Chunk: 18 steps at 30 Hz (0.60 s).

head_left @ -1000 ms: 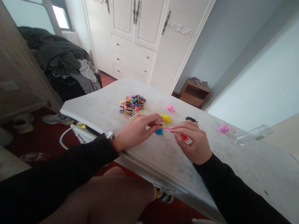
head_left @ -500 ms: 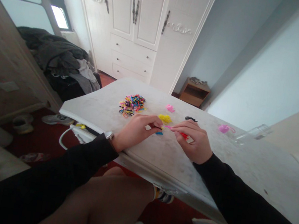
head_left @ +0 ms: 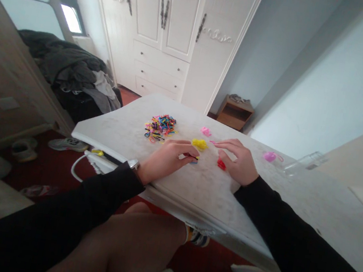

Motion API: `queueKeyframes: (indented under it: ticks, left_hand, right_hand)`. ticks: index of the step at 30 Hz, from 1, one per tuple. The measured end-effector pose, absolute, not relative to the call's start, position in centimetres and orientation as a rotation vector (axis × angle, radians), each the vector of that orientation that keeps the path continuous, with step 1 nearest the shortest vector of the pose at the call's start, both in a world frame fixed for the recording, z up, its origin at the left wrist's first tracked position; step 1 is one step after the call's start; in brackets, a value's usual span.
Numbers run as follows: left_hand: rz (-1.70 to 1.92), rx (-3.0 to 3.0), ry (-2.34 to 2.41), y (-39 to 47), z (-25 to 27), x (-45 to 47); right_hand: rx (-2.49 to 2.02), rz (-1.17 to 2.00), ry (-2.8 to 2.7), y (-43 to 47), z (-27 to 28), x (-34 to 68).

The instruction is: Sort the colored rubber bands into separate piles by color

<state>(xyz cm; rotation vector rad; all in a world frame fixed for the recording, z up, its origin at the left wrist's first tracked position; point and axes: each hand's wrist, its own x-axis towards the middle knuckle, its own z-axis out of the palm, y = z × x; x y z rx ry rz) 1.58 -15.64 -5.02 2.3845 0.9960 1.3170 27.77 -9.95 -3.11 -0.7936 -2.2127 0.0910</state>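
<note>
My left hand (head_left: 173, 158) is closed in a pinch at the table's middle, with small yellow and dark rubber bands (head_left: 197, 158) at its fingertips. A blue band (head_left: 193, 162) shows just under them. To the right, my right hand (head_left: 239, 160) carries a pink rubber band (head_left: 213, 142) at the tips of its stretched fingers, the thumb held apart lower down. Below that palm lies a red pile (head_left: 221, 163), partly hidden. A yellow pile (head_left: 199, 144) sits between the hands, and a pink pile (head_left: 206, 131) lies beyond it. Left of these is a large mixed-colour heap of bands (head_left: 161, 126).
The white table (head_left: 193, 192) stretches before me. On its right side are a purple-pink object with a loop (head_left: 270, 156) and a clear container lying tilted (head_left: 303, 164). A white wardrobe (head_left: 168, 38) and a small wooden cabinet (head_left: 235, 114) stand behind.
My right hand has moved away from the left, up toward the pink pile, taking the pink band along. The left hand stays nearly in place. The black pile is now hidden behind my right hand.
</note>
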Motion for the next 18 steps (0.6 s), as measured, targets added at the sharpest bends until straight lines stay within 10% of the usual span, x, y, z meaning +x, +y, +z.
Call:
queueKeyframes:
  ticks: [18]
  left_hand:
    - [1.224, 2.433, 0.968, -15.5, -5.0, 1.8]
  right_hand:
    - [-1.012, 0.183, -2.391, -3.2, -4.7, 28.8]
